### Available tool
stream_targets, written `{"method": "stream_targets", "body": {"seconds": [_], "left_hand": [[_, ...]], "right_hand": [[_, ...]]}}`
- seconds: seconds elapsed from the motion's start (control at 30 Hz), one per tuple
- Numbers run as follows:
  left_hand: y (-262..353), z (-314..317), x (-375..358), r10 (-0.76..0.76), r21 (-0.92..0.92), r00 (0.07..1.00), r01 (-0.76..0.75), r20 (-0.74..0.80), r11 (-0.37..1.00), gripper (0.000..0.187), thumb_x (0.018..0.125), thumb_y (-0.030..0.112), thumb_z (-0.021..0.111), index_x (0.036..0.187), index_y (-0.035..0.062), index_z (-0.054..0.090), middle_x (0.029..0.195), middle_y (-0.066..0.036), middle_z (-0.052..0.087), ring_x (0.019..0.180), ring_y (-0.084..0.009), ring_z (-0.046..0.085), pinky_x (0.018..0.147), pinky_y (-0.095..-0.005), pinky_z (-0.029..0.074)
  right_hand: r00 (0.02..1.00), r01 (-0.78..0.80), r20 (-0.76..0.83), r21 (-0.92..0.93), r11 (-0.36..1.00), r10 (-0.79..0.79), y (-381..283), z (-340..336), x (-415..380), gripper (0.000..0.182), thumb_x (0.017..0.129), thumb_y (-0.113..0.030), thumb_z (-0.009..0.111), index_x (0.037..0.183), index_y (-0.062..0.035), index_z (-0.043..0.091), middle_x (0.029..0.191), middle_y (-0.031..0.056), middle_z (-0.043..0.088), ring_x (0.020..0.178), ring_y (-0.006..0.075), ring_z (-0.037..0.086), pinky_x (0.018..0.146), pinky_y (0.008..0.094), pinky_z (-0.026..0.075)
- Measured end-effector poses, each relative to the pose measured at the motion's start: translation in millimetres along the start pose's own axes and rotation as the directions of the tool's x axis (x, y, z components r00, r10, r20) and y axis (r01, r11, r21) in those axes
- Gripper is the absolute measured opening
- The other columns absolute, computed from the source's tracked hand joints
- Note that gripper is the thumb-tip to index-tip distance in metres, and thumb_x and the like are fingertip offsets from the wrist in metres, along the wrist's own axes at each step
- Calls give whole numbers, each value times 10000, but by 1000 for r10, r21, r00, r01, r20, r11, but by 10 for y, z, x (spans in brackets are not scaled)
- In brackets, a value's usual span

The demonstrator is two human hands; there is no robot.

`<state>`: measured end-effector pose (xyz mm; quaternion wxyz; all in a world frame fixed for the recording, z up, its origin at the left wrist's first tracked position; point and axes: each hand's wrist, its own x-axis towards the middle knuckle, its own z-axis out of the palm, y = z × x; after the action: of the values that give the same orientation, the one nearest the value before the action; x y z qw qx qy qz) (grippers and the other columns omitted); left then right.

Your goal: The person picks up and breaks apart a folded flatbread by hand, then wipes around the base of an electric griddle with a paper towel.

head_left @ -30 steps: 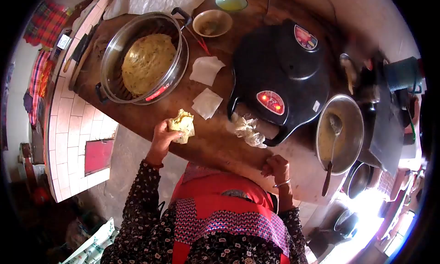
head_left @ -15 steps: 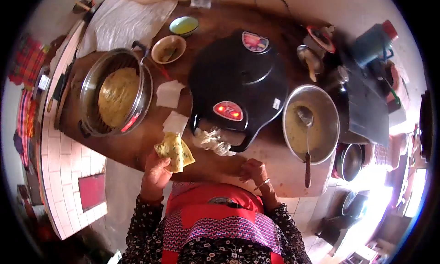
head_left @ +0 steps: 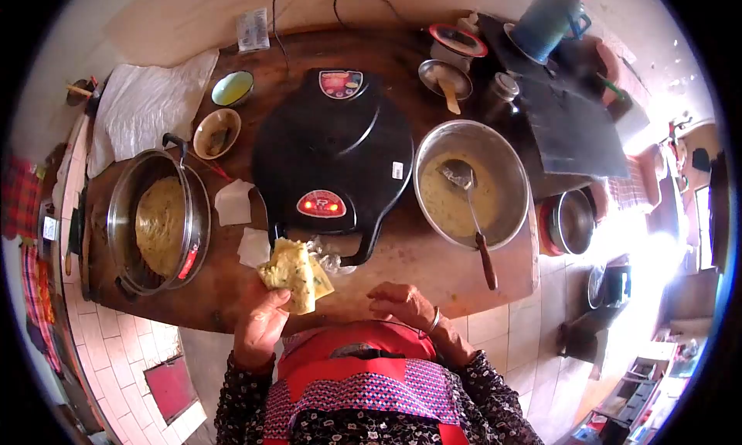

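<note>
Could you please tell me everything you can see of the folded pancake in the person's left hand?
The folded pancake is pale yellow with green flecks, soft-looking, in layers, one corner jutting to the right. The left hand grips its lower left, thumb visible, holding it up. In this view it overlaps the crumpled plastic; whether they touch is unclear.

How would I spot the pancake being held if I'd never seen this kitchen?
Find the big black cooker in the middle. Below its handle, toward the left, the left hand holds the pancake. Unlike the round one in the pot, it's folded.
</note>
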<state>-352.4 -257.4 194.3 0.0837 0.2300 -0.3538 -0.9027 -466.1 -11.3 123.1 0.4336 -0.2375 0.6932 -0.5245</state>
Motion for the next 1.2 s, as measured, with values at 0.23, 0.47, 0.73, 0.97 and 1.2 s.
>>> {"method": "stream_targets", "body": {"seconds": [0.23,0.47,0.73,0.97,1.2], "left_hand": [[61,495,125,-41,153,994,25,102,988,471,746,-20,665,1192,-31,510,1134,-101,595,1042,-207,585,927,-345,473],[220,794,33,8,262,973,-71,232,962,460,768,-39,662,1206,-14,521,1098,-69,607,983,-130,585,840,-268,489],[446,916,-237,155,329,915,-286,372,900,473,816,-4,662,1245,-28,465,1162,-82,554,1049,-140,547,912,-294,463],[683,833,-307,288,315,580,-720,762,618,349,868,111,621,1169,-12,494,1103,-142,558,1029,-239,556,866,-358,462],[668,1118,-346,292,160,668,-529,684,834,259,875,127,614,1069,5,493,995,-123,546,930,-219,545,803,-339,462]], "right_hand": [[947,255,-226,101,962,-227,-956,-10,10,423,846,-194,658,1187,13,517,1014,123,630,934,184,621,815,317,502],[919,333,-310,281,900,-243,-1644,18,-80,409,799,-132,727,1117,43,538,950,72,602,901,116,572,807,256,471],[849,442,-407,194,876,-338,-2012,133,-211,263,774,-56,718,988,26,589,860,23,582,839,89,557,735,233,460],[411,881,-122,-202,428,-904,-2289,67,-301,373,731,-262,720,893,58,619,807,130,614,684,220,582,619,330,480],[262,951,-2,-172,258,-965,-2495,95,-378,361,730,-251,721,890,56,618,806,132,615,684,224,585,618,329,480]]}}
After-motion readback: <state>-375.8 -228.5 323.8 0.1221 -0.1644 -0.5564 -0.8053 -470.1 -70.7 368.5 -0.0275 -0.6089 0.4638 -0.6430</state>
